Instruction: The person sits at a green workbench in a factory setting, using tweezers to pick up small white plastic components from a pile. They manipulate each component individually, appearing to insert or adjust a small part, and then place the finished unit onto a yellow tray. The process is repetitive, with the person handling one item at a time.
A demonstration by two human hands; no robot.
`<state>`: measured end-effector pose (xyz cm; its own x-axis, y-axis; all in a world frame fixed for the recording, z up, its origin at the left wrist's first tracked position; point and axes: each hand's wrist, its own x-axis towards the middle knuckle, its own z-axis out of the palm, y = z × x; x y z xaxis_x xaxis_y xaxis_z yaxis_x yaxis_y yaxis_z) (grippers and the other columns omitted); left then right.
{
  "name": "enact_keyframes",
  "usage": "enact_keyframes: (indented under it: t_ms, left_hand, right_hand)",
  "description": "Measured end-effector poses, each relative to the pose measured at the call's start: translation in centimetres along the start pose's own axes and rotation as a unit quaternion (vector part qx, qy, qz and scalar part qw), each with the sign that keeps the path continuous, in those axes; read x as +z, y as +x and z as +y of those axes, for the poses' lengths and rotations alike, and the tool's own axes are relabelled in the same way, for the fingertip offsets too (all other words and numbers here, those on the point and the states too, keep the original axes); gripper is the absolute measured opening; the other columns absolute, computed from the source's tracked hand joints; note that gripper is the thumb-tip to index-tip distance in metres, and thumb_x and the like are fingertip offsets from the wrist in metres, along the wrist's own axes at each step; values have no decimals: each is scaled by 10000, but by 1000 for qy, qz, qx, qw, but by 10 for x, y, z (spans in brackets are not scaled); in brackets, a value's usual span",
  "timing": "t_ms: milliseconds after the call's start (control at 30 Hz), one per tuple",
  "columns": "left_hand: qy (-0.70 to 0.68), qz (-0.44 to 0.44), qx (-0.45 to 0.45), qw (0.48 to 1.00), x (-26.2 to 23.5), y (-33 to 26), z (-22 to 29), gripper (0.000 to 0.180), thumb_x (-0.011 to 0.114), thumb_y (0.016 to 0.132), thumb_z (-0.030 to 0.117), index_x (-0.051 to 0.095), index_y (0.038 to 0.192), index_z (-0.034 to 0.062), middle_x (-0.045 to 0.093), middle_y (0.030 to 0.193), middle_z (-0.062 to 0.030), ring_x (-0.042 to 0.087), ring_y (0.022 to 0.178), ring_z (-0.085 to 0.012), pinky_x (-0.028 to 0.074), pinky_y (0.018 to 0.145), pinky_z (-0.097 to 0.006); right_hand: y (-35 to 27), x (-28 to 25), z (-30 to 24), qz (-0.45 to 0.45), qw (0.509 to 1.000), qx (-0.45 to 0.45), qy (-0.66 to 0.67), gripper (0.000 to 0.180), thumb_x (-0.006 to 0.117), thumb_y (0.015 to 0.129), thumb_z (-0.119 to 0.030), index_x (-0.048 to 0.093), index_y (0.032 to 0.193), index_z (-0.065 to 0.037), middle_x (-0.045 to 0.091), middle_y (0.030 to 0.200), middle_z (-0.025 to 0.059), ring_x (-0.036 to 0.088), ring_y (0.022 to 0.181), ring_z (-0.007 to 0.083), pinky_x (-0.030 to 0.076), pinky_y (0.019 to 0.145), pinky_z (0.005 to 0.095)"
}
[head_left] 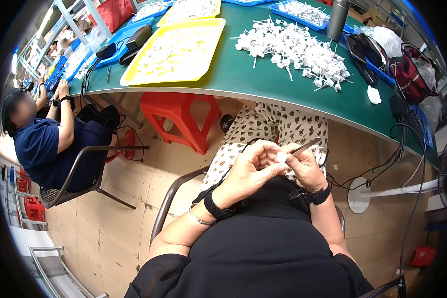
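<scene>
Green worktable (243, 74), yellow tray (176, 52), red plastic stool (181, 116), grey flask (337, 20), seated co-worker (39, 144)

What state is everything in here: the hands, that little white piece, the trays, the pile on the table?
left hand: closed around the small white part, held over the lap
right hand: gripping a thin dark tool
small white part: pinched at the fingertips
thin dark tool: tilted, its tip at the part
white parts pile: loose heap on the green table
yellow tray: flat, scattered with pale pieces
red stool: upright under the table
</scene>
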<state>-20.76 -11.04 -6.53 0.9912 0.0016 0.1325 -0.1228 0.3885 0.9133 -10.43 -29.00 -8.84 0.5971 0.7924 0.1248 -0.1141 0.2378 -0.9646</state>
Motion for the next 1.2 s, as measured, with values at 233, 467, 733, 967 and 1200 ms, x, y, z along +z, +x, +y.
enact_keyframes:
  t_ms: [233, 467, 733, 967, 1200]
  left_hand:
    - [114, 7, 10, 993, -3, 2, -2, 269, 720, 933, 24, 639, 1189, 3, 651, 1083, -45, 615, 817, -61, 513, 727, -212]
    - [242, 62, 154, 956, -2, 3, 1, 101, 746, 914, 34, 709, 1008, 32, 669, 1050, -32, 598, 802, -67, 493, 675, -225]
    - [256, 72, 162, 950, -4, 3, -14, 93, 711, 947, 19, 674, 1032, 28, 705, 1005, -59, 669, 874, -117, 547, 752, -257]
    - [282, 82, 179, 939, -6, 5, -18, 122, 720, 926, -19, 670, 1028, 26, 686, 965, -40, 676, 864, -116, 556, 754, -254]
    - [295, 94, 189, 932, -5, 6, -16, 129, 736, 912, -19, 683, 1022, 23, 684, 950, -43, 677, 849, -116, 556, 742, -252]
  right_hand:
    - [-1, -1, 3, -8, 1000, 1, -24, 202, 602, 1052, -175, 678, 1145, -13, 696, 1073, 36, 640, 1015, 143, 508, 936, 307]
    - [7, 8, -3, 46, 988, -80, -123, 325, 573, 1069, -292, 688, 1171, -6, 667, 1151, 43, 590, 1129, 150, 457, 1016, 341]
    - [5, 6, -21, 127, 975, -147, 105, 472, 548, 1058, -398, 613, 1265, 22, 639, 1049, 105, 647, 849, 152, 581, 839, 344]
    - [-1, 30, -36, 121, 983, -123, 56, 271, 735, 948, -123, 671, 1154, 42, 712, 1025, 121, 713, 957, 208, 599, 886, 353]
    - [-5, 39, -38, 170, 967, -152, -112, 185, 741, 946, -102, 717, 1068, 34, 727, 980, 83, 681, 876, 140, 552, 791, 270]
